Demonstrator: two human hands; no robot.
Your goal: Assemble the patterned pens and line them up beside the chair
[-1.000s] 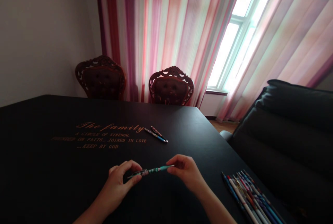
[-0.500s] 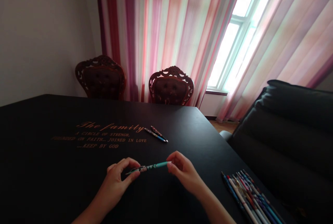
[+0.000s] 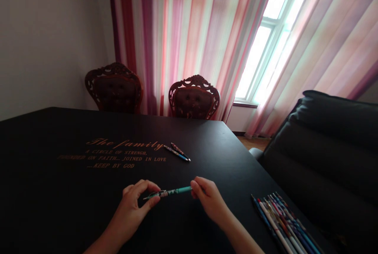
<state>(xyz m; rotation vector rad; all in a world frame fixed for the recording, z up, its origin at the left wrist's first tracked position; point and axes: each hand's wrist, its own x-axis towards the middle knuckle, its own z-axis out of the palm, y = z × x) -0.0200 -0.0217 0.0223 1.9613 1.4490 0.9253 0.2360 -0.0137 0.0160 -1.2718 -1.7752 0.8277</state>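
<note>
A teal patterned pen (image 3: 173, 191) is held almost level above the dark table, between both hands. My left hand (image 3: 138, 197) pinches its clip end between thumb and fingers. At the other end, the thumb and fingers of my right hand (image 3: 207, 195) are closed around the tip, which they hide. Beyond the hands, a blue-and-white pen (image 3: 175, 153) and a dark patterned pen (image 3: 180, 151) lie close together on the table.
Several pens (image 3: 282, 222) lie side by side near the right edge of the black table (image 3: 88, 203). Gold lettering (image 3: 125, 143) marks its top. Two carved chairs (image 3: 195, 98) stand at the far side, and a black leather seat (image 3: 330, 151) is on the right.
The fingers of my right hand have closed over the pen's tip, and that hand has dropped slightly. My left hand keeps its pinch, nearly still.
</note>
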